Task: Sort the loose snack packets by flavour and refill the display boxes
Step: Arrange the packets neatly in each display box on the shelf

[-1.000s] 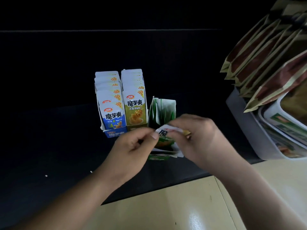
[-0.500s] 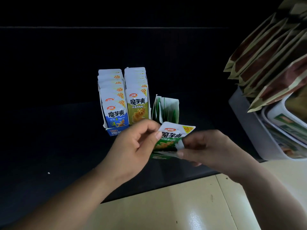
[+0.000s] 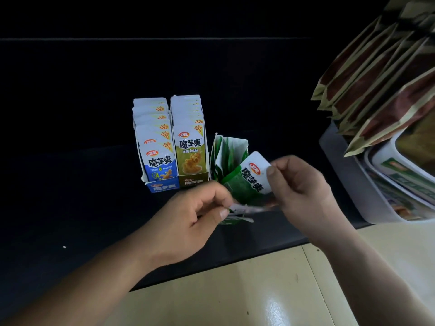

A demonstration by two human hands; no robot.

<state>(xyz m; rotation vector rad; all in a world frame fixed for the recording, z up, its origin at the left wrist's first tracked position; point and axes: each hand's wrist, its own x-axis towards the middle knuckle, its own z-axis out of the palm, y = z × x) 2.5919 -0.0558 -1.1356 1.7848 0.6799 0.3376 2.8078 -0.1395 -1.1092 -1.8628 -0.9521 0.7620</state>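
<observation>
While it tilts with its white top up and to the right, the green packet (image 3: 249,182) is pinched at that top edge between the thumb and fingers of the right hand (image 3: 303,191). Its green end points down toward the left hand (image 3: 188,222), whose curled thumb and forefinger pinch a thin bunch of packets (image 3: 237,216) just below. Directly behind stands the green display box (image 3: 229,151), partly filled. To its left the olive box (image 3: 190,142) and blue box (image 3: 156,149) stand packed on the dark shelf (image 3: 70,184).
</observation>
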